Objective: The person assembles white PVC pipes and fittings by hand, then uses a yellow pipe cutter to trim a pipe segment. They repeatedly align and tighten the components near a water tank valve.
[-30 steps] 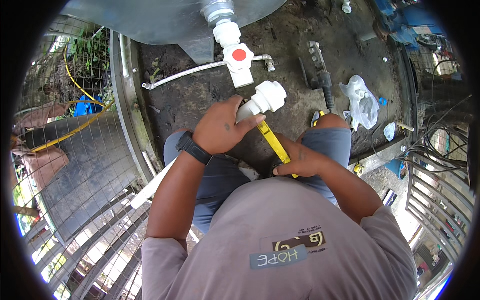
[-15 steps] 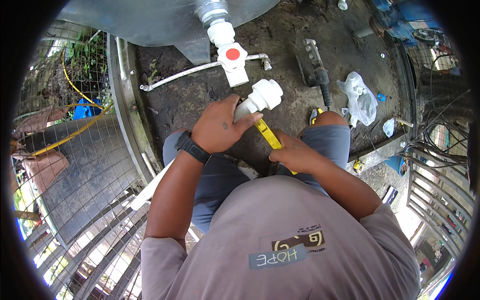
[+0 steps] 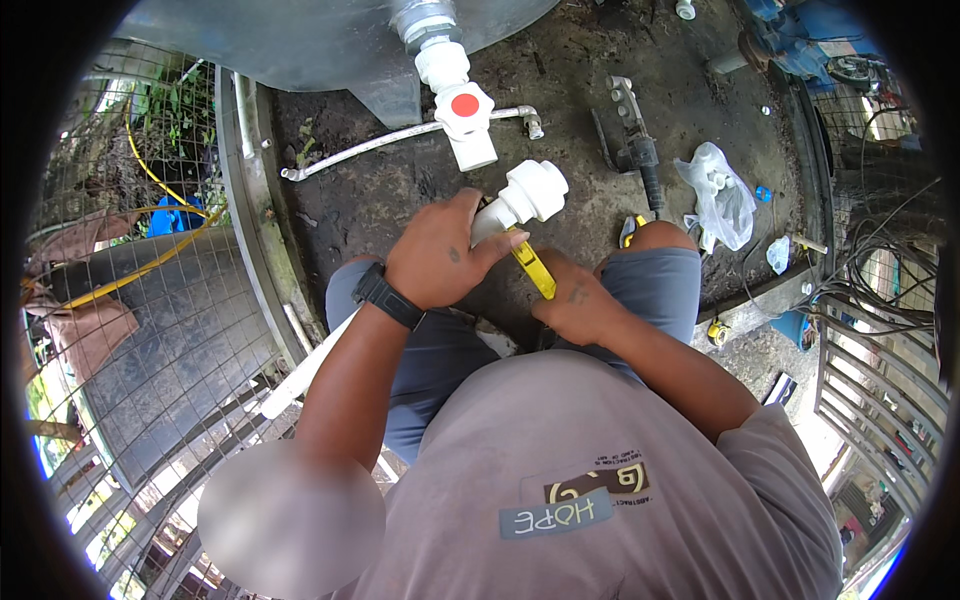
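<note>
My left hand (image 3: 437, 250), with a black watch at the wrist, is closed around a white plastic pipe fitting (image 3: 530, 195) with a ribbed, wider end facing up and right. In my right hand (image 3: 577, 300) is a yellow bar-shaped tool (image 3: 533, 267). Its far end runs up beneath the fitting and my left thumb; that end and its exact kind are hidden. Just beyond the fitting, apart from it, a white valve (image 3: 465, 108) with a red round mark hangs from the outlet of a grey tank (image 3: 270, 45).
A thin white pipe (image 3: 370, 143) lies behind the valve. To the right are a black-handled tool with round sockets (image 3: 635, 150), a clear plastic bag of white fittings (image 3: 722, 195) and a yellow-black item (image 3: 632, 232) by my knee. Wire mesh (image 3: 150, 350) stands at left.
My right hand has moved slightly up and left along with the yellow tool, whose near end is now hidden. My left hand and the fitting have shifted only a little.
</note>
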Demonstrator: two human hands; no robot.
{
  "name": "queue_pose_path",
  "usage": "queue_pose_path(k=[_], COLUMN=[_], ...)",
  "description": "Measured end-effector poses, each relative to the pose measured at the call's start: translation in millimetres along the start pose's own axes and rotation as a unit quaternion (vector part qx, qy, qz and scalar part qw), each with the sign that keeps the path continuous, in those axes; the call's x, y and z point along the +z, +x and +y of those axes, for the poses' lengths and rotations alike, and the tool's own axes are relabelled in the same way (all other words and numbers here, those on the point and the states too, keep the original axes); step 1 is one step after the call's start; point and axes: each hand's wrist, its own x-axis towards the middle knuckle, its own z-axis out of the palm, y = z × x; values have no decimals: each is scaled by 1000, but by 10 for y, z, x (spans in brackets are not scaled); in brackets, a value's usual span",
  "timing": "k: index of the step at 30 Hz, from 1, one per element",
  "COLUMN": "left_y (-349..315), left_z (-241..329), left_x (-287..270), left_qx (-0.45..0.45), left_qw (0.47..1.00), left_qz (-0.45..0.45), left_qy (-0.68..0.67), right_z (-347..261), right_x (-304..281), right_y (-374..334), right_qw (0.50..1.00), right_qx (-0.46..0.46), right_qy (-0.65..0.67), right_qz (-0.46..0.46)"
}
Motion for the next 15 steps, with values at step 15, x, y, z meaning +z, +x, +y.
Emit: queue_pose_path(k=[15], left_y=[-137], left_z=[-155], left_x=[5], left_qx=[9], left_qw=[999], left_qz=[-28], left_qy=[13], right_z=[-11], right_x=[-24], right_y=[-42], right_qw=[999], right_qx=[13], right_qy=[-22], right_qz=[-36])
